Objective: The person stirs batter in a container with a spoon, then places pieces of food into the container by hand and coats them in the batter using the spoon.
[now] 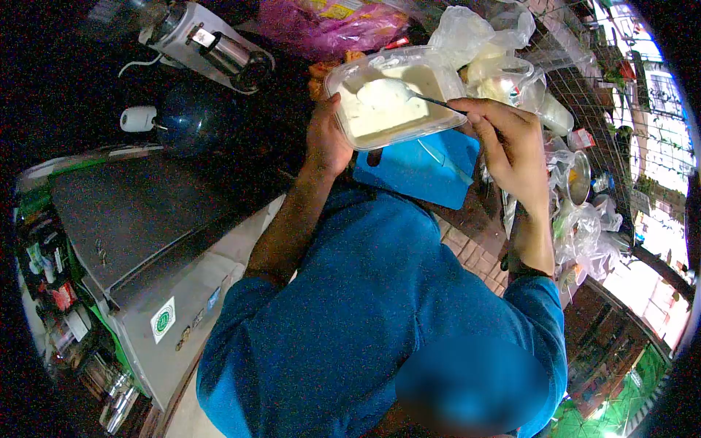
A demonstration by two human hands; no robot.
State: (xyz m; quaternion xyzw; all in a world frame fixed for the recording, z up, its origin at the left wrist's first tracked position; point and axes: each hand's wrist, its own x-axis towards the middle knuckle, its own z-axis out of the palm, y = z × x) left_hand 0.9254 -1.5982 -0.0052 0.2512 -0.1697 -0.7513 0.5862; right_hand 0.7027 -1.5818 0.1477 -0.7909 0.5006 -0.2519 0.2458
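Observation:
A clear plastic container with a creamy white mixture in it is at the upper middle. My left hand holds it by its left side, the fingers partly hidden beneath. My right hand grips the dark handle of a spoon. The spoon's bowl, covered in white, is over the mixture inside the container. Below the container lies a blue cutting board with a slot near its left end.
A white and silver appliance stands at the upper left. A pink plastic bag lies behind the container. Clear plastic bags and tubs line the right side, beside a wire grid. At the left is a grey fridge-like cabinet.

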